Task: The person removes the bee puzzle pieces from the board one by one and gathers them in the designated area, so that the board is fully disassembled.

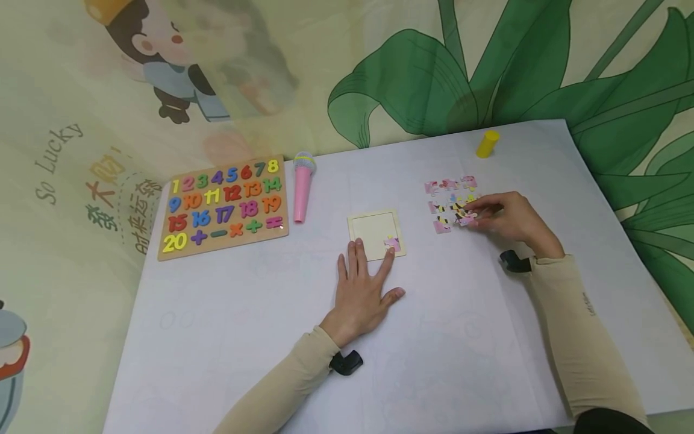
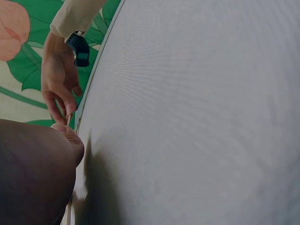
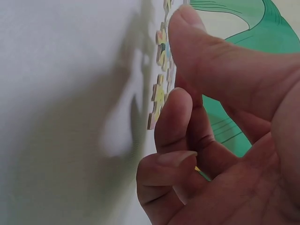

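A small square puzzle tray (image 1: 375, 215) lies mid-table with one pink puzzle piece in its lower right corner. My left hand (image 1: 362, 295) is spread flat, its fingertips resting on the tray's near edge; one finger touches beside the placed piece. To the right, loose puzzle pieces (image 1: 449, 184) lie in rough rows. Over their near right side my right hand (image 1: 512, 218) pinches a pink puzzle piece (image 1: 467, 219) between thumb and fingers. The left wrist view shows the right hand (image 2: 58, 79) holding a thin piece edge-on. In the right wrist view, the thumb hides the held piece.
A wooden number board (image 1: 223, 208) lies at the left, with a pink toy microphone (image 1: 302, 188) beside it. Near the back edge stands a yellow cylinder (image 1: 487, 144). White cloth covers the table (image 1: 434, 355); a printed backdrop hangs behind it.
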{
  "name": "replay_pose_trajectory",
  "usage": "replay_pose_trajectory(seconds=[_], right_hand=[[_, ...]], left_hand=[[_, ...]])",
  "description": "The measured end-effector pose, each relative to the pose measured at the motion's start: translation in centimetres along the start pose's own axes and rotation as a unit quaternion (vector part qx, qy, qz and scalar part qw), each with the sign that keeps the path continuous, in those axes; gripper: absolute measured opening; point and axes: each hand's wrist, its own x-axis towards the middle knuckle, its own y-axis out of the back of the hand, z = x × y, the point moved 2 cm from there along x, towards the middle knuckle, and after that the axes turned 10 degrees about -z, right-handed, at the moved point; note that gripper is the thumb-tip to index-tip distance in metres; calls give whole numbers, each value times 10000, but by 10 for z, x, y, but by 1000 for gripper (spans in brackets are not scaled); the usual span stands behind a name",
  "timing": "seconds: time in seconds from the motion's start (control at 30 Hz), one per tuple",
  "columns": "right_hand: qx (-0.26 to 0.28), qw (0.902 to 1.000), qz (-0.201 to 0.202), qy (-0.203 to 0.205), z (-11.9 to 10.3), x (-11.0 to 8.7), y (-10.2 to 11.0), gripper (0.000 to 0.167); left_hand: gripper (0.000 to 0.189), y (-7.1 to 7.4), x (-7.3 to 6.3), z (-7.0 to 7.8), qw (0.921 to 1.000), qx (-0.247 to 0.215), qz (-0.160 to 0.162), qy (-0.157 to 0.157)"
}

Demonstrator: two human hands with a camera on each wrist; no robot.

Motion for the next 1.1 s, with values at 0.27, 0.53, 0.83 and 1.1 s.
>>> replay_pose_trajectory(seconds=[0.27,0.53,0.83,1.1], right_hand=[[9,10000,-48,17,4,-1,-3,40],[-29,10000,-54,-55,4,0,-8,39],[-69,9999,48,-98,4,2,-9,39],[-63,9999,37,-76,6,4,-8,42]], left_hand=[[78,0,0,-1,10000,-5,-1,-28],[76,1,-2,-1,10000,-5,-1,-18],[79,0,-2,-3,10000,-34,57,38],[86,-2,0,-4,9999,-19,70,151]])
